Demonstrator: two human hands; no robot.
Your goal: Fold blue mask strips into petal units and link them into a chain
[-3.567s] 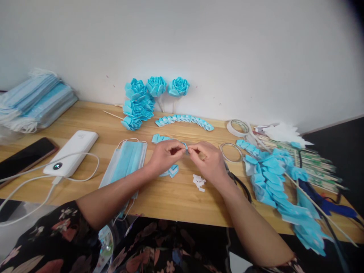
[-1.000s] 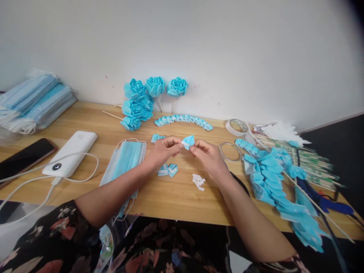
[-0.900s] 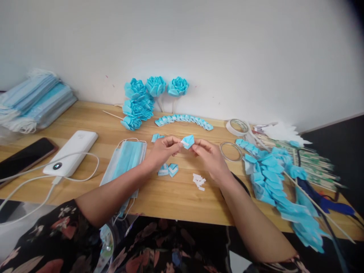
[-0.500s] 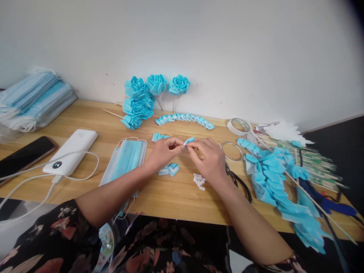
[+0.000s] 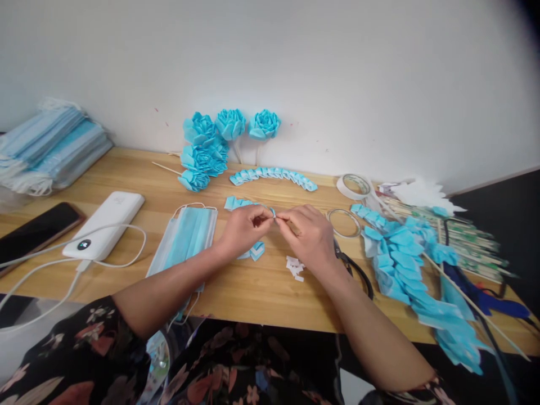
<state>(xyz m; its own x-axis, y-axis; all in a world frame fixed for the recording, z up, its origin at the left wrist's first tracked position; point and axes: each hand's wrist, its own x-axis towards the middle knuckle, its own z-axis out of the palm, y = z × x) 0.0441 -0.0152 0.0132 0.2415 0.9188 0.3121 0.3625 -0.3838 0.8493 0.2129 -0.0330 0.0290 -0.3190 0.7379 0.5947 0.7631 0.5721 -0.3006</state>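
My left hand (image 5: 244,228) and my right hand (image 5: 307,232) meet fingertip to fingertip over the middle of the table. Between them they pinch a small folded blue petal (image 5: 274,214), mostly covered by the fingers. Just behind my left hand lies a short row of blue folded petals (image 5: 237,203), partly hidden. Below that hand are loose folded blue petals (image 5: 256,251). White paper scraps (image 5: 294,268) are scattered beside my right wrist. Farther back, a longer curved strip of overlapping petals (image 5: 272,173) rests on the wood.
Blue flowers (image 5: 198,157) on sticks lean by the wall. Left are a face mask (image 5: 192,233), white power bank (image 5: 105,225), phone (image 5: 40,233) and mask stack (image 5: 59,140). Right are tape rolls (image 5: 354,187), scissors (image 5: 354,267), a petal heap (image 5: 400,264) and blue glue gun (image 5: 485,298).
My fingertips have closed in over the blue petal, and less of it shows than before. Both hands stay in nearly the same place.
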